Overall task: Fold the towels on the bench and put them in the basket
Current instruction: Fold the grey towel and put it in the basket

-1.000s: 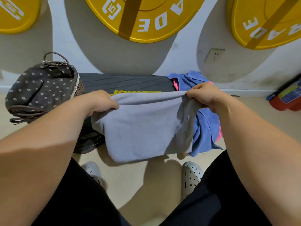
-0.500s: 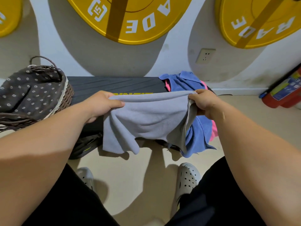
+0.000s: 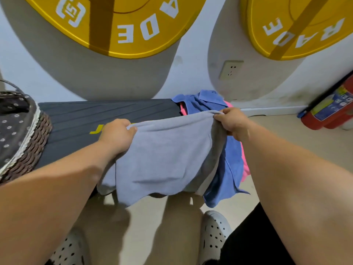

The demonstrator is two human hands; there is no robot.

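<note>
A woven basket (image 3: 28,150) with a dark dotted cloth lining sits at the left end of the black bench (image 3: 95,115), partly cut off by the frame edge; what lies inside it cannot be made out. Both arms reach forward over the bench. The left hand (image 3: 118,136) is curled, knuckles up, with thumb and fingers pinching the left top corner of a grey towel (image 3: 168,159). The right hand (image 3: 231,121) is held a little higher and farther away, its fingers bunched and clamped on the right top corner. The towel's top edge runs left to right between the two hands, rising slightly toward the right. The rest of the cloth hangs down over the bench's front edge, with the lower hem above the floor and a second layer showing behind it at the lower left. Just behind and to the right of it, a blue towel (image 3: 231,169) lies crumpled on the bench's right end and drapes over the front. A pink towel (image 3: 245,165) peeks out from under the blue one.
</note>
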